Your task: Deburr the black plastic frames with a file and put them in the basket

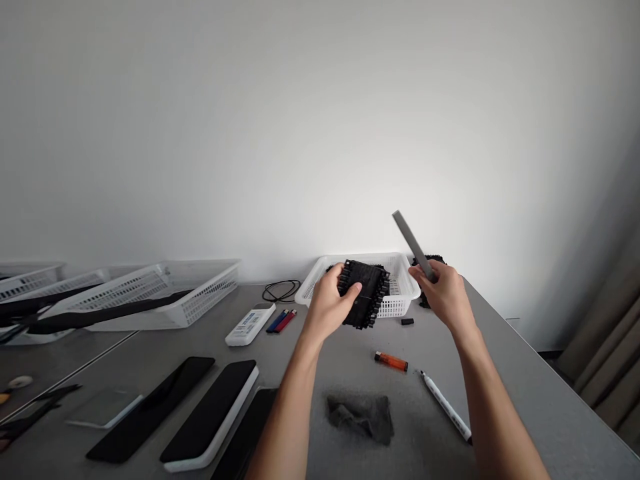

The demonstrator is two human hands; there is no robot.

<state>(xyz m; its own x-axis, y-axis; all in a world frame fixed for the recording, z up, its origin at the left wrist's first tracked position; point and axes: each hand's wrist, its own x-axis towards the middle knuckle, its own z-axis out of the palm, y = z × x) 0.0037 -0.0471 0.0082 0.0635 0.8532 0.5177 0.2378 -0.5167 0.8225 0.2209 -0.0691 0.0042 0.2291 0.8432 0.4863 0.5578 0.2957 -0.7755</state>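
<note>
My left hand (331, 301) is closed on a stack of flat black plastic pieces with toothed edges (366, 293), thumb across the front. The stack is held up before a white perforated basket (400, 303), whose contents it largely hides. In my right hand (443, 293) is a flat grey metal-looking strip (411, 239), pointing up and to the left. More black toothed pieces (429, 259) show behind the right hand. Below the hands lie an orange lighter (391, 361), a white marker with its tip bare (446, 407), a small black cap (407, 321) and a crumpled dark grey cloth (361, 417).
On the left lie dark phone-like slabs (210, 417), a white labelled case (251, 325), blue and red lighters (281, 321) and a coiled black cable (281, 291). White baskets (210, 297) stand along the wall. The grey table's right edge (545, 373) borders a curtain (610, 360).
</note>
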